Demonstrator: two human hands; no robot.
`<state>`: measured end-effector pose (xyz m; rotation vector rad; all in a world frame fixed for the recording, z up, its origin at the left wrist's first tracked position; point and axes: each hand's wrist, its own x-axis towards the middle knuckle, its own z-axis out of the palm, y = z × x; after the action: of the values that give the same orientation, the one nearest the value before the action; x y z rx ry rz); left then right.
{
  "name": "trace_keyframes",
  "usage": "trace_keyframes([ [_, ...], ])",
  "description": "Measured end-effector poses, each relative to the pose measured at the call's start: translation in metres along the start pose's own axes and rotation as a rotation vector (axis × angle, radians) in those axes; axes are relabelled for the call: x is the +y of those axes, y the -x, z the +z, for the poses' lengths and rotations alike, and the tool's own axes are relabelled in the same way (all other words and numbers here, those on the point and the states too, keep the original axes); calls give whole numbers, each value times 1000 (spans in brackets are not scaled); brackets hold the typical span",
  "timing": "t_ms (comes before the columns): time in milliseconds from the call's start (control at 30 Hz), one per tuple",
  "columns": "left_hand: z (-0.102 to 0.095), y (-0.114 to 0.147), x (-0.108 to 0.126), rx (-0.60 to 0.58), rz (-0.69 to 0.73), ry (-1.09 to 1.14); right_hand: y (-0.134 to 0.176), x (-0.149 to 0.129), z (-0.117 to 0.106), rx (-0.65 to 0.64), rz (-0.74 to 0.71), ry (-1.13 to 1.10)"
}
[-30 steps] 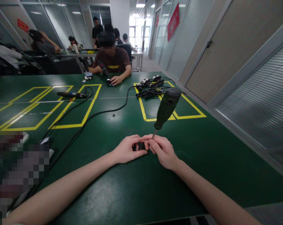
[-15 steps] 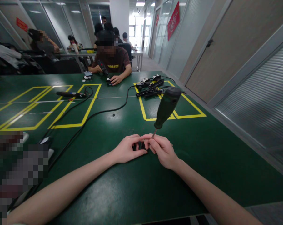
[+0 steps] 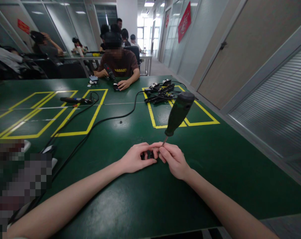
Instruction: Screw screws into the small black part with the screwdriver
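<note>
A screwdriver (image 3: 179,113) with a thick dark green handle stands tilted, handle up and leaning right. My right hand (image 3: 174,161) is closed, its thumb and fingers pinching the thin metal shaft below the handle. The screwdriver's tip is hidden by the fingers. Against it, my left hand (image 3: 138,157) rests on the green table (image 3: 110,205) with its fingers curled. A small dark thing (image 3: 151,154) shows between the two hands, mostly covered by fingers; its kind cannot be made out.
Black cables and dark parts (image 3: 161,93) lie heaped at the back right, inside yellow tape outlines. A black corded tool (image 3: 75,100) lies back left; a long cable (image 3: 105,118) crosses the table. Opposite, a person (image 3: 120,64) holds a power screwdriver (image 3: 110,72).
The screwdriver handle has leaned very slightly further right. My hands have stayed in place.
</note>
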<state>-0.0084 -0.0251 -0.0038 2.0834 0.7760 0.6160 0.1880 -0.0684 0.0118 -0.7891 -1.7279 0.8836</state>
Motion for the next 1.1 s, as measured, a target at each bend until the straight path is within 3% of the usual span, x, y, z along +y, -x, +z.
trace_keyframes([
  [400, 0, 0, 0, 1, 16, -10, -1, 2, 0, 18, 22, -30],
  [700, 1, 0, -2, 15, 6, -7, 4, 12, 7, 122, 41, -135],
  [1100, 0, -1, -1, 8, 3, -3, 4, 12, 12, 166, 29, -208],
])
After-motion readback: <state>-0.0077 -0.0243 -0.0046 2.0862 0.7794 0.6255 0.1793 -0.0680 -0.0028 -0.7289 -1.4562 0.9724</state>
